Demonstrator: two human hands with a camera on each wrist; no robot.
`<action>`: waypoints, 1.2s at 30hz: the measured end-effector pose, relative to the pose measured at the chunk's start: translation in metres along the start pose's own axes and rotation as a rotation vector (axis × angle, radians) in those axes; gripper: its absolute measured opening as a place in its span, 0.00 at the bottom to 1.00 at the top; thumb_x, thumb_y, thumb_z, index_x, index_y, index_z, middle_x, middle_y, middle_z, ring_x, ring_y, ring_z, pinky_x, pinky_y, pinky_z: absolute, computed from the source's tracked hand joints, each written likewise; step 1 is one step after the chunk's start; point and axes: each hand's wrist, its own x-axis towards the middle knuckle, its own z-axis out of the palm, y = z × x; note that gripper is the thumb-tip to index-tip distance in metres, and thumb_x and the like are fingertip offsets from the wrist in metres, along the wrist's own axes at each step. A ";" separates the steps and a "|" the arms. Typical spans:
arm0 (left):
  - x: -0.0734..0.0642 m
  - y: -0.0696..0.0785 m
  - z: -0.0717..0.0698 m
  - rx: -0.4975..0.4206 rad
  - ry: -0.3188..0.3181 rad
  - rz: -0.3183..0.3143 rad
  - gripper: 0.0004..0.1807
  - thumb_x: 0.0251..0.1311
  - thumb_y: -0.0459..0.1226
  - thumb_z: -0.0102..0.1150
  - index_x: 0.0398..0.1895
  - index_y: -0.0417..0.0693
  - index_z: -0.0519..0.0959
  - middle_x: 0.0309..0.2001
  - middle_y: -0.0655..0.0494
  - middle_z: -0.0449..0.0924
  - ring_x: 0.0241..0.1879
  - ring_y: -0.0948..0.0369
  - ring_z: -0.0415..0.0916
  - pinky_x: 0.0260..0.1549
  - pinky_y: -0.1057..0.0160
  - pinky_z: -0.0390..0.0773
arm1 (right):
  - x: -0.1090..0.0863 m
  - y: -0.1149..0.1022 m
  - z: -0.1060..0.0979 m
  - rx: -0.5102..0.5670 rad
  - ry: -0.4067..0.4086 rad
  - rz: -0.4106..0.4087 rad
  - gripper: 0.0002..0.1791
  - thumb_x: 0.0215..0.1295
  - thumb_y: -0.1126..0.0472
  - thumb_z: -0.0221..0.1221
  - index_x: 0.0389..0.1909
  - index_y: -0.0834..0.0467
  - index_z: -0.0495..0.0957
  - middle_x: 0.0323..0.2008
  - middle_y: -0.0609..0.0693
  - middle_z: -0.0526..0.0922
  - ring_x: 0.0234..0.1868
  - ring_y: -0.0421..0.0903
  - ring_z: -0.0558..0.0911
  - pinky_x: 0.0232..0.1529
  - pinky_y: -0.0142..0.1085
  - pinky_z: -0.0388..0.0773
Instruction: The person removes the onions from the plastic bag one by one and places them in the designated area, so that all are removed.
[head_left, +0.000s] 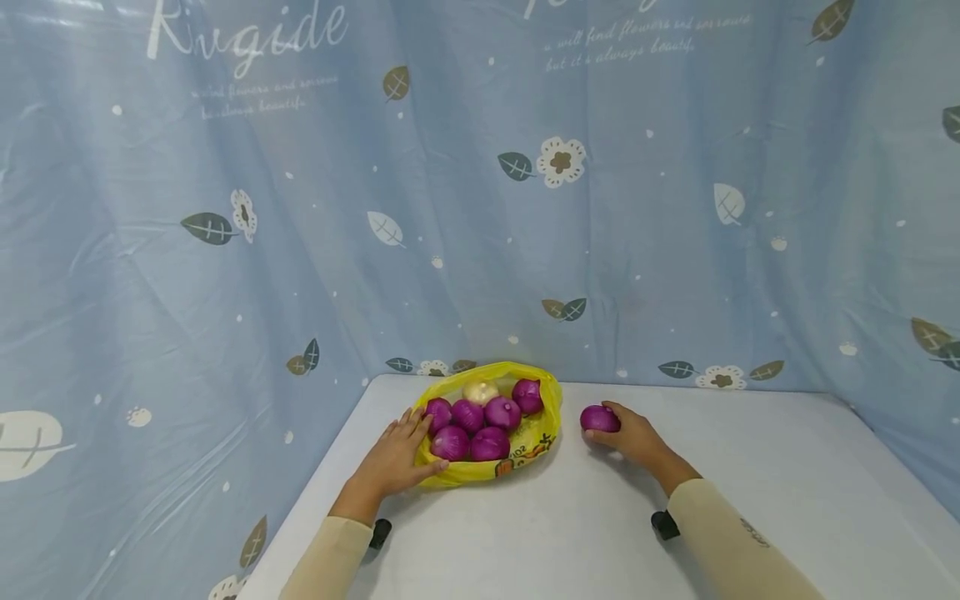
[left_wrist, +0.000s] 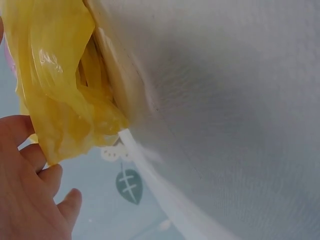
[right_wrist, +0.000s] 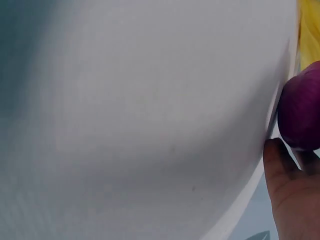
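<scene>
A yellow plastic bag (head_left: 551,417), its mouth rolled wide, holds several red onions (head_left: 489,443) and a pale onion (head_left: 480,392) at the back. My left hand (head_left: 397,454) rests on the bag's left rim, fingers spread; in the left wrist view its fingertips touch the outer side of the crinkled plastic. To the right of the bag, my right hand (head_left: 637,437) holds a single red onion (head_left: 600,418) between thumb and fingers, low over the table. Part of that onion runs out of the right wrist view.
A white-covered table (head_left: 525,542) carries everything. Behind it and along its left side hangs a blue curtain (head_left: 465,250) printed with leaves and flowers, close to the table's back edge. A black wrist device (head_left: 664,525) shows beside the right sleeve.
</scene>
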 end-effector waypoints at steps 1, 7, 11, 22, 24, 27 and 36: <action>0.000 0.000 0.000 0.004 0.000 -0.001 0.56 0.54 0.76 0.38 0.76 0.47 0.54 0.76 0.49 0.47 0.75 0.49 0.40 0.70 0.48 0.44 | 0.000 0.000 -0.001 -0.001 0.001 0.003 0.51 0.55 0.41 0.69 0.72 0.63 0.58 0.66 0.68 0.65 0.61 0.66 0.69 0.56 0.58 0.71; 0.000 0.000 -0.005 0.017 0.023 0.031 0.53 0.56 0.73 0.43 0.75 0.46 0.57 0.76 0.49 0.49 0.74 0.50 0.42 0.70 0.49 0.47 | -0.003 -0.001 -0.005 -0.012 -0.007 -0.012 0.52 0.54 0.41 0.70 0.71 0.64 0.58 0.63 0.70 0.67 0.60 0.66 0.70 0.55 0.57 0.72; 0.001 0.003 -0.010 -0.060 0.079 0.047 0.51 0.57 0.70 0.50 0.75 0.45 0.58 0.75 0.49 0.52 0.74 0.50 0.45 0.68 0.48 0.52 | -0.002 -0.004 -0.008 -0.004 -0.011 -0.036 0.53 0.53 0.41 0.70 0.72 0.64 0.57 0.65 0.68 0.66 0.62 0.66 0.68 0.57 0.59 0.69; 0.000 0.004 -0.006 -0.303 0.055 -0.112 0.60 0.48 0.68 0.61 0.77 0.48 0.50 0.77 0.52 0.43 0.74 0.51 0.42 0.67 0.44 0.54 | -0.004 -0.029 -0.012 -0.071 0.094 -0.123 0.42 0.58 0.45 0.68 0.68 0.60 0.66 0.65 0.65 0.67 0.65 0.66 0.64 0.60 0.61 0.65; 0.000 0.003 -0.006 -0.362 0.050 -0.146 0.61 0.46 0.68 0.63 0.78 0.49 0.49 0.77 0.53 0.41 0.74 0.49 0.43 0.66 0.42 0.54 | -0.005 -0.036 -0.010 -0.082 0.110 -0.130 0.40 0.59 0.45 0.67 0.67 0.59 0.67 0.64 0.64 0.69 0.64 0.65 0.66 0.58 0.60 0.67; 0.004 0.000 -0.005 -0.467 0.065 -0.202 0.62 0.47 0.67 0.65 0.78 0.48 0.48 0.77 0.52 0.42 0.74 0.47 0.44 0.66 0.41 0.54 | -0.006 -0.045 -0.003 -0.093 0.124 -0.152 0.37 0.59 0.46 0.67 0.66 0.58 0.70 0.63 0.63 0.71 0.62 0.64 0.69 0.58 0.58 0.69; 0.016 -0.017 0.011 -0.859 0.134 -0.410 0.42 0.64 0.59 0.54 0.76 0.49 0.57 0.69 0.39 0.62 0.65 0.42 0.63 0.62 0.42 0.63 | -0.012 -0.075 0.030 -0.039 0.105 -0.273 0.30 0.60 0.49 0.67 0.60 0.60 0.75 0.56 0.58 0.78 0.57 0.59 0.75 0.58 0.56 0.69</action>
